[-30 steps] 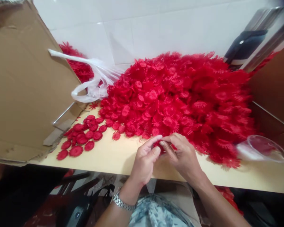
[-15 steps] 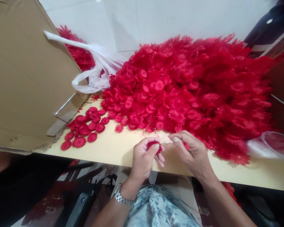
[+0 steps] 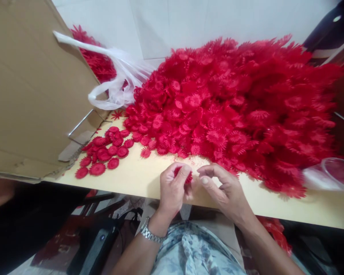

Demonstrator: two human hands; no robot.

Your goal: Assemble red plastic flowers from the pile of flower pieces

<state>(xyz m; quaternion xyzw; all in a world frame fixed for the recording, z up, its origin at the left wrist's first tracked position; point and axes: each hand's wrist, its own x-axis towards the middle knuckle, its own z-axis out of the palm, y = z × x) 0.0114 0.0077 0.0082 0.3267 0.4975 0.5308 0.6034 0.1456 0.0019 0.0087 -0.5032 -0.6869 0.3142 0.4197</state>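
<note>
On the left we see a cardboard panel [image 3: 31,88], a white plastic bag [image 3: 117,95] beside it, and, beyond, a pale wall [image 3: 223,19]. Far right, a dark object [image 3: 328,32] (we cannot name it) shows beyond a clear plastic cup [image 3: 318,179].

Toothed red disc [image 3: 188,178] in the left of two hands [image 3: 171,188], near a heap of red pieces [image 3: 232,103]

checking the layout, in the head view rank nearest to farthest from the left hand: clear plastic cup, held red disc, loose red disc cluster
1. Held red disc: in the left hand
2. Loose red disc cluster: left side
3. Clear plastic cup: far right
</note>
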